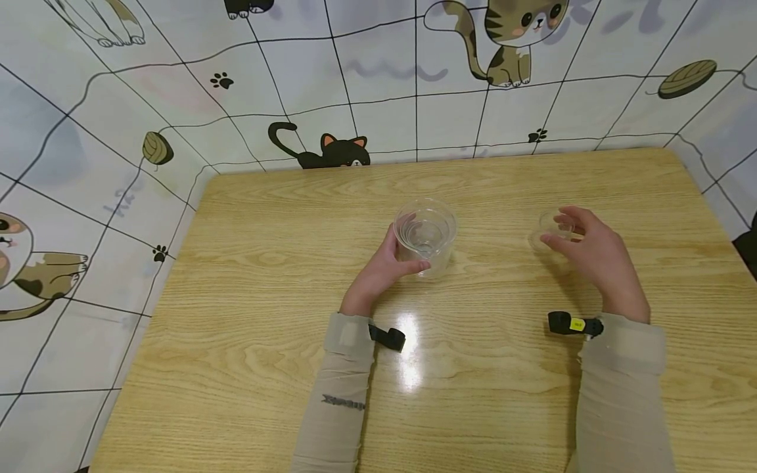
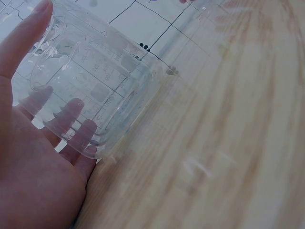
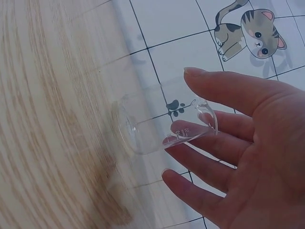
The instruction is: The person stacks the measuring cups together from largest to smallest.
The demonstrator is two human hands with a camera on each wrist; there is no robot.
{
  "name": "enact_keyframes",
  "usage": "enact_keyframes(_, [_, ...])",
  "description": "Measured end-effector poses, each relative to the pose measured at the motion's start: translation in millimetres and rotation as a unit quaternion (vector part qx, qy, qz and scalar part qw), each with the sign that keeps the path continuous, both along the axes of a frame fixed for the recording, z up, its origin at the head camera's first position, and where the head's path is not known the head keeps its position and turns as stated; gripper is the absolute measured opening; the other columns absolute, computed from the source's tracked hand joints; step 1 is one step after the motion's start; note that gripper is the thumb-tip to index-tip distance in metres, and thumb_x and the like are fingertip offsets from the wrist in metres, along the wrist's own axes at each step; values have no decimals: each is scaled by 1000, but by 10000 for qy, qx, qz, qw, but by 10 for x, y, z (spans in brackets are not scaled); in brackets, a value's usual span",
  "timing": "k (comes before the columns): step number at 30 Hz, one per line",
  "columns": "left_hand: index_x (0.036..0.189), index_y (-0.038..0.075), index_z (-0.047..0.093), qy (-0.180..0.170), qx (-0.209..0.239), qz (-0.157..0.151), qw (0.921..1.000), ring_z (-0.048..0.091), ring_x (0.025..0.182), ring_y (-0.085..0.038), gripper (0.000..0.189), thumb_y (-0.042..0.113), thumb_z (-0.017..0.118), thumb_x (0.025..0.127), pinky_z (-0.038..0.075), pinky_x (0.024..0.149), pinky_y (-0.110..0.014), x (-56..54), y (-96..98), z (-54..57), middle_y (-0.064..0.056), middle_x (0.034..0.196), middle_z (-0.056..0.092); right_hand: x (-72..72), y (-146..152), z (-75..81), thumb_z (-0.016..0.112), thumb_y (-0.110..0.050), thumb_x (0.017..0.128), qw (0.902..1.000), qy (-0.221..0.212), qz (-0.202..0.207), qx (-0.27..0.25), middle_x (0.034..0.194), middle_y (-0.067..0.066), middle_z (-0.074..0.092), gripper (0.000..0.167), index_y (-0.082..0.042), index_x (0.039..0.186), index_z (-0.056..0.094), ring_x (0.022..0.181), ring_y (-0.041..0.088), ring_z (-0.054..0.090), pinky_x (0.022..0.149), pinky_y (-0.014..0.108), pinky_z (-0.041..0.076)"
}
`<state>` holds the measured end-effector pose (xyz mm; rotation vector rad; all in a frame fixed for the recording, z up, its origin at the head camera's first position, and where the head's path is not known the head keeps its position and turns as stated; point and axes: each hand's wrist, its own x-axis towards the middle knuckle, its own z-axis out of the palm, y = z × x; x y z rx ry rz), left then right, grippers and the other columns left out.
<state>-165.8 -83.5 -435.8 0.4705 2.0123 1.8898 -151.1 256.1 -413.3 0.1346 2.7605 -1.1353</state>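
My left hand [image 1: 384, 263] holds the large clear beaker [image 1: 434, 253] from its left side. The beaker has a pouring spout and stands upright on the wooden table. In the left wrist view, the thumb lies across the near side and the fingers [image 2: 74, 109] show through the clear wall, which has faint measuring marks. Off to the right, a small clear beaker [image 3: 152, 124] with printed marks stands on the table. My right hand [image 1: 600, 253] is around its upper part, thumb on one side and fingers on the other, with the lower fingers spread.
The wooden table [image 1: 248, 368] reaches back to a tiled wall [image 1: 384, 72] with cat drawings. Another such wall [image 1: 47, 355] runs along the left side. A dark object [image 1: 746, 249] is at the far right edge of the head view.
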Motion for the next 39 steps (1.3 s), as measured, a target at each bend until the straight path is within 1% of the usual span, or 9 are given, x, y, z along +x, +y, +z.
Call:
enact_keyframes(5, [139,25,21,4,46,-21,10000,26,128,-19,86,14,74,73,12,105,-40,1,-4,-2,-7,139,29,-1,-8,6,51,-56,81,10000,53,41,61,137,15,36,80,-14,142,20,121,40,32,84,57,32])
enact_keyframes(15, [139,26,21,-19,25,0,10000,26,128,-18,86,13,74,72,11,105,-41,-1,-10,-3,-5,140,29,0,-43,20,51,-54,82,9999,97,-34,35,137,13,37,77,-17,142,21,120,39,34,84,56,33])
enact_keyframes(25, [139,25,21,-18,31,-4,10000,26,128,-18,86,14,74,72,11,105,-40,-2,-11,-7,-5,140,29,5,-53,24,51,-55,82,9999,124,-101,60,137,12,37,77,-18,143,20,120,39,34,84,56,33])
enact_keyframes(34, [139,25,21,5,37,-31,10000,25,128,-18,86,14,74,72,12,105,-40,-1,-10,-5,-5,140,28,1,-74,27,49,-55,83,9995,270,-137,90,134,14,40,76,-18,143,20,118,39,37,82,56,35])
enact_keyframes(39, [139,25,21,-29,45,-32,10000,25,129,-18,87,14,74,72,11,105,-41,2,-10,3,-5,140,28,-1,-88,42,49,-56,82,9994,309,-129,86,133,13,42,77,-18,143,19,117,38,38,82,55,36])
